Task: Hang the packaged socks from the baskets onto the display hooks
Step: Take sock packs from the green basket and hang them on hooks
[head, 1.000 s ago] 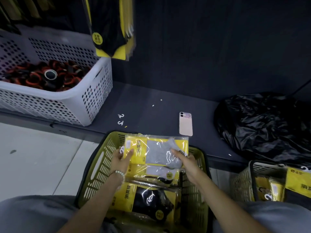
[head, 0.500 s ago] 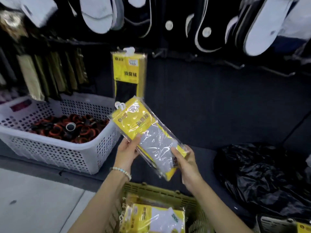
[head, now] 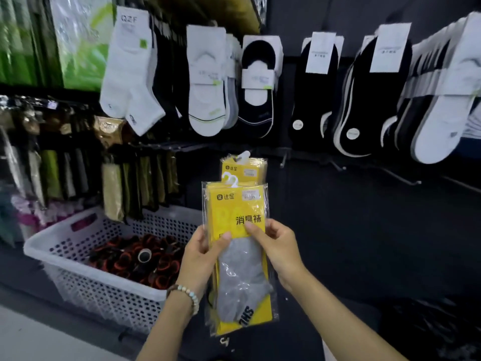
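I hold a yellow sock pack (head: 238,204) with grey socks upright in front of the dark display wall. My left hand (head: 201,252) grips its left edge and my right hand (head: 276,246) grips its right edge, thumbs on the front. Its white plastic hanger (head: 230,179) points up. Right behind it another yellow sock pack (head: 244,168) hangs on a display hook. Bare display hooks (head: 400,177) stick out of the wall to the right. The yellow-green basket is out of view.
A white perforated basket (head: 78,259) with red-and-black rolled items stands at the lower left. Rows of white and black socks (head: 260,82) hang above. Dark packaged goods (head: 140,183) hang at the left. A black plastic bag (head: 440,332) lies at the lower right.
Both hands lifted the grey sock pack out of the yellow-green basket and turned it upright in front of the hanging yellow pack. The view tilted up from the basket to the display wall.
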A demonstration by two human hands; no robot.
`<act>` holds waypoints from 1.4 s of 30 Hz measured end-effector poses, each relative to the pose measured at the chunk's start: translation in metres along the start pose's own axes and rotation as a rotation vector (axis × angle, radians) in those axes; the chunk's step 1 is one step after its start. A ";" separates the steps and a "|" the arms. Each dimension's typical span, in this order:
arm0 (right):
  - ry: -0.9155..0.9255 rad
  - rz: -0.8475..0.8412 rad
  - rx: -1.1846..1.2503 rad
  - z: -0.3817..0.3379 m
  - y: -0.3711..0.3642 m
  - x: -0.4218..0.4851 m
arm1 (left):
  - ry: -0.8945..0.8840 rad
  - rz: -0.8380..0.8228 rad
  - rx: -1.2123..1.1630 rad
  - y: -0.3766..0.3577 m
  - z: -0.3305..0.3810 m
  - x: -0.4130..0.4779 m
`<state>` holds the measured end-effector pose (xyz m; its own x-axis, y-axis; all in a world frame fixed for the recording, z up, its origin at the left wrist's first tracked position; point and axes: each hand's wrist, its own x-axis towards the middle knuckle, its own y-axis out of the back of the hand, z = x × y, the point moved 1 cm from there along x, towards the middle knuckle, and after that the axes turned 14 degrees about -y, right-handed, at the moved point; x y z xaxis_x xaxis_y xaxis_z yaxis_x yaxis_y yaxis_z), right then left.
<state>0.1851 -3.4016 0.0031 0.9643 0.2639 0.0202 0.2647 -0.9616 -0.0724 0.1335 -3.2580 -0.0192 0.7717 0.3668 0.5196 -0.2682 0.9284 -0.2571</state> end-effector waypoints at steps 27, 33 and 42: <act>0.097 0.219 -0.008 -0.018 -0.024 0.089 | -0.174 0.382 0.506 0.086 -0.007 0.054; 0.072 0.317 -0.016 -0.008 -0.027 0.120 | -0.163 0.415 0.514 0.092 -0.005 0.054; -0.174 0.622 -0.025 0.000 -0.020 0.165 | -0.144 0.368 0.414 0.076 -0.013 0.055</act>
<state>0.3387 -3.3394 0.0076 0.9243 -0.3367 -0.1798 -0.3414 -0.9399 0.0051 0.1628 -3.1680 -0.0207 0.5061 0.6480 0.5691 -0.7303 0.6731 -0.1170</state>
